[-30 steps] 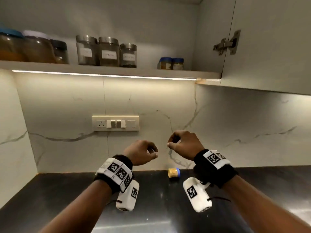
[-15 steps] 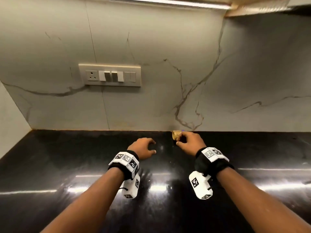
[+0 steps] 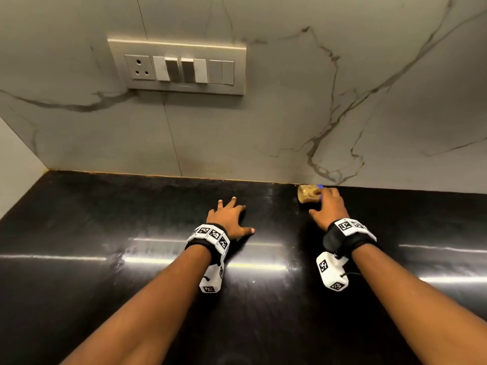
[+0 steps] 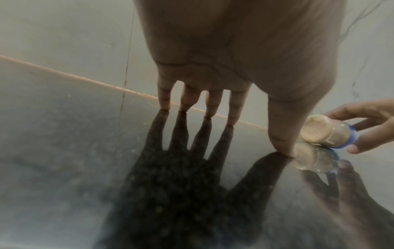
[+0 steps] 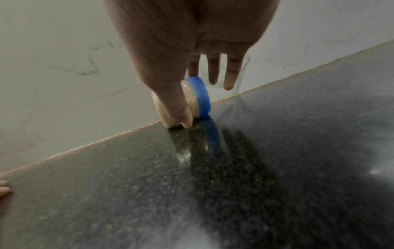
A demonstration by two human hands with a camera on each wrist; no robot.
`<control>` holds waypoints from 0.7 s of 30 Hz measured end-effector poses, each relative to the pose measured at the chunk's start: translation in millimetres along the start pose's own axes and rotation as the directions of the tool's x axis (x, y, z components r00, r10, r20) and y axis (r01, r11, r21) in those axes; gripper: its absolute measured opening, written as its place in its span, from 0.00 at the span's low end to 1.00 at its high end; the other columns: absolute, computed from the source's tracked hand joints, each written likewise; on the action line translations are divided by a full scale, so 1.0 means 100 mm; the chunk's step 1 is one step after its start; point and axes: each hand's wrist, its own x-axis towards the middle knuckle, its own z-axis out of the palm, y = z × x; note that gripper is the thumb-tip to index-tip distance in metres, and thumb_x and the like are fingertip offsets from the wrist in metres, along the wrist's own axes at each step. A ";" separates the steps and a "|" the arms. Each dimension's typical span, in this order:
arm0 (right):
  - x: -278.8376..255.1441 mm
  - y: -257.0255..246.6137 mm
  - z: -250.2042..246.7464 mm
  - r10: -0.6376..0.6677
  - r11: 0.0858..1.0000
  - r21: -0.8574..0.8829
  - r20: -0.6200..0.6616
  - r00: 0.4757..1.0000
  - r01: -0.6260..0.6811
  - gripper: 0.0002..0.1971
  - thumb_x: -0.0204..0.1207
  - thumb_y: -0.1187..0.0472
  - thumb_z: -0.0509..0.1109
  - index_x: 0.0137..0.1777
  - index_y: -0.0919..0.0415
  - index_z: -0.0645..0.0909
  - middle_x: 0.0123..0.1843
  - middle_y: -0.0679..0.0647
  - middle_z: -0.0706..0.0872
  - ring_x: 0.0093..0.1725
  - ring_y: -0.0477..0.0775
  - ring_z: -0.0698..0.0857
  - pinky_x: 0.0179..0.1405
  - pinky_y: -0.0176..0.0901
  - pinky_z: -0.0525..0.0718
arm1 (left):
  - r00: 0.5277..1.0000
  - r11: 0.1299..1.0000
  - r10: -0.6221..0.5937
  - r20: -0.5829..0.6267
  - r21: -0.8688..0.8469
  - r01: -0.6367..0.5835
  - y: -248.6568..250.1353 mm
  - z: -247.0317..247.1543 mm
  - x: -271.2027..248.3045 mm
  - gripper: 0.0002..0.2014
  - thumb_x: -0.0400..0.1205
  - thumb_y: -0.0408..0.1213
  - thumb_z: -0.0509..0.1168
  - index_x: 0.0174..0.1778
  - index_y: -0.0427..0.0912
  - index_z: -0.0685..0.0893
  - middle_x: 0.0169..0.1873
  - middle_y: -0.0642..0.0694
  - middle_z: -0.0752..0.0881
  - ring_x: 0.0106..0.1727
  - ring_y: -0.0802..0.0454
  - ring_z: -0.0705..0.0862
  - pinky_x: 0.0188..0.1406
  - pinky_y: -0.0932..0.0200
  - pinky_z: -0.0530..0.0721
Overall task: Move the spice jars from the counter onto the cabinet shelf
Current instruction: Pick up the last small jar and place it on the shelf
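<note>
A small spice jar (image 3: 307,194) with tan contents and a blue lid lies on its side at the back of the black counter (image 3: 105,219), against the marble wall. My right hand (image 3: 317,202) grips it, thumb in front and fingers over the top. In the right wrist view the thumb crosses the spice jar (image 5: 200,96) beside its lid. From the left wrist, the spice jar (image 4: 319,131) shows its base, pinched between the right hand's fingers and thumb. My left hand (image 3: 229,214) rests flat on the counter to the jar's left, fingers spread and holding nothing.
A switch and socket panel (image 3: 179,67) is set in the marble backsplash above the counter's left half. A side wall (image 3: 15,167) closes the counter on the left. The cabinet shelf is out of view.
The view dropped from the shelf to the counter. Both hands came down; the right hand reached the jar and closed round it, and the left hand spread flat on the counter.
</note>
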 end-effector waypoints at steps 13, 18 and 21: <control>0.39 0.10 0.16 -0.025 0.991 -0.127 0.179 0.984 0.048 0.35 0.64 0.49 0.80 0.70 0.55 0.73 0.65 0.61 0.77 0.62 0.66 0.79 0.62 0.58 0.80 | 1.000 0.995 0.003 0.002 0.102 -0.003 0.03 0.01 0.12 0.45 0.70 0.70 0.65 0.82 0.56 0.62 0.85 0.46 0.55 0.83 0.30 0.55 0.74 0.28 0.65; 0.15 -0.06 0.18 -0.044 0.991 0.132 0.160 0.986 0.023 0.36 0.63 0.39 0.78 0.68 0.53 0.72 0.60 0.54 0.83 0.56 0.59 0.84 0.57 0.52 0.83 | 1.000 0.996 0.006 0.013 0.093 -0.007 0.02 0.01 0.12 0.46 0.71 0.70 0.65 0.82 0.55 0.60 0.85 0.46 0.53 0.83 0.30 0.53 0.76 0.27 0.62; -0.01 -0.22 0.08 -0.066 0.980 0.192 0.046 0.997 0.056 0.31 0.63 0.35 0.76 0.60 0.49 0.71 0.52 0.49 0.83 0.46 0.57 0.83 0.46 0.47 0.81 | 1.000 0.997 0.007 0.016 0.082 -0.008 0.01 0.02 0.12 0.46 0.71 0.70 0.64 0.83 0.55 0.59 0.85 0.46 0.52 0.83 0.30 0.52 0.77 0.27 0.60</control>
